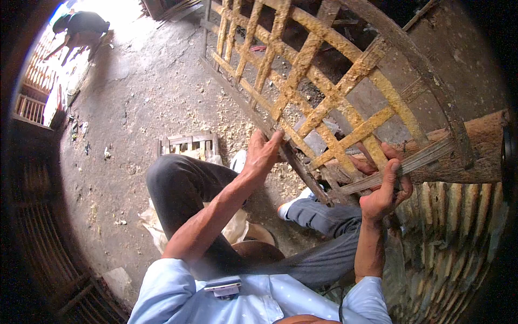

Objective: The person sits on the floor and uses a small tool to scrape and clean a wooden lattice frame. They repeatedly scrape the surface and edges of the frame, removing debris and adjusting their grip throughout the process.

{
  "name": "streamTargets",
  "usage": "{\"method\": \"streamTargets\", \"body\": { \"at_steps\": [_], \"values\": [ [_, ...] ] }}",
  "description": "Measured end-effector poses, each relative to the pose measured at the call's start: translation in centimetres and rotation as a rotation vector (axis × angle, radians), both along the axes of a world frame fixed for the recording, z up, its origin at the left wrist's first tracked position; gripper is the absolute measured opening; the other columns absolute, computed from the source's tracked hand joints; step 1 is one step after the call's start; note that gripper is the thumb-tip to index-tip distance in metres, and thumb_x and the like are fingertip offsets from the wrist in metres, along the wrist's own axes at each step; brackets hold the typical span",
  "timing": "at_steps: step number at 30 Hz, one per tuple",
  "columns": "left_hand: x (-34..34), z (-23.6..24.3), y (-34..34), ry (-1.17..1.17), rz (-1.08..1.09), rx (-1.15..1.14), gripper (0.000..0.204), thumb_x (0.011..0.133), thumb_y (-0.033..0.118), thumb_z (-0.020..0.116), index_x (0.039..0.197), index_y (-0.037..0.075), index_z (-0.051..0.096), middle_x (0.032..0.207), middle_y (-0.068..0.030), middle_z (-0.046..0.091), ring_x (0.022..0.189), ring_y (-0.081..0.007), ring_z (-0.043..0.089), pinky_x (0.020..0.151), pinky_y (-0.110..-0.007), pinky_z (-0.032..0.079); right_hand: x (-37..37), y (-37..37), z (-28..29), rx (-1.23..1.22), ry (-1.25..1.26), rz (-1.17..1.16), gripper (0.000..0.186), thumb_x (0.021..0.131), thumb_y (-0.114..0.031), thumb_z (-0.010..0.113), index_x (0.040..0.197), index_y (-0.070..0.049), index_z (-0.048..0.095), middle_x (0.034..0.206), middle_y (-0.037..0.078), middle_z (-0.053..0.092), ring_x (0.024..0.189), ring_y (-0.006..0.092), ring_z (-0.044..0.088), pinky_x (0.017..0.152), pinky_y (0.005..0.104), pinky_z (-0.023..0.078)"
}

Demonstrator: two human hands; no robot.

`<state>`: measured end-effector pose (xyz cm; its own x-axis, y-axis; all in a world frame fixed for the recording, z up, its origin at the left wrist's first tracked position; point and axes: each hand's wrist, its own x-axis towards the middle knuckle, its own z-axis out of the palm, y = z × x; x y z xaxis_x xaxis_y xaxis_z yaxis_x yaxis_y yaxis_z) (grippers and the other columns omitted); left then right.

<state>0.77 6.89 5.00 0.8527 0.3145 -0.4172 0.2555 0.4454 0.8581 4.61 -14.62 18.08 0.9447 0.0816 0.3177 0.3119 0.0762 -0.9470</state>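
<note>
In front of me a large wooden lattice frame [318,112] is held up at a tilt. Its crossed flat strips are yellow and crusted, set inside a grey-brown rim with one curved side. My left hand [263,155] is closed on the near-left rail, thumb and finger at the wood. At the near right corner my right hand [382,189] grips the frame, some fingers behind the lattice strips and the thumb in front. The left hand's lower fingers are partly hidden.
A smaller lattice piece [206,147] lies on the debris-strewn floor [129,97] beyond my left knee. A thick log [475,154] and a stack of yellowish ridged pieces [453,227] are at my right. At the far upper left a person [83,28] bends near a bright opening.
</note>
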Motion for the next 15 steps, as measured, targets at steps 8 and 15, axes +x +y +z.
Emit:
{"method": "streamTargets", "body": {
  "at_steps": [8,15],
  "values": [
    [0.3,0.0,0.2,-0.193,-0.044,-0.334,0.031,0.094,0.013,0.055,0.121,0.000,0.047,0.105,-0.0163,0.064,0.090,-0.0286,0.071,0.076,-0.041,0.060,-0.1,0.6,0.6,0.006,-0.046,0.025,0.041,0.103,-0.026,0.051,0.113,0.014,0.057,0.114,0.030,0.061,0.092,0.0468,0.069,0.070,0.0491,0.066],
    [0.1,0.7,0.6,-0.198,-0.016,-0.470,0.028,0.098,0.022,0.054,0.119,0.004,0.055,0.113,-0.0137,0.064,0.100,-0.0279,0.068,0.081,-0.040,0.058,0.4,-0.6,0.4,0.004,-0.016,-0.054,0.049,0.101,-0.033,0.053,0.116,0.014,0.056,0.117,0.033,0.059,0.094,0.0443,0.069,0.078,0.0502,0.064]
  ]
}}
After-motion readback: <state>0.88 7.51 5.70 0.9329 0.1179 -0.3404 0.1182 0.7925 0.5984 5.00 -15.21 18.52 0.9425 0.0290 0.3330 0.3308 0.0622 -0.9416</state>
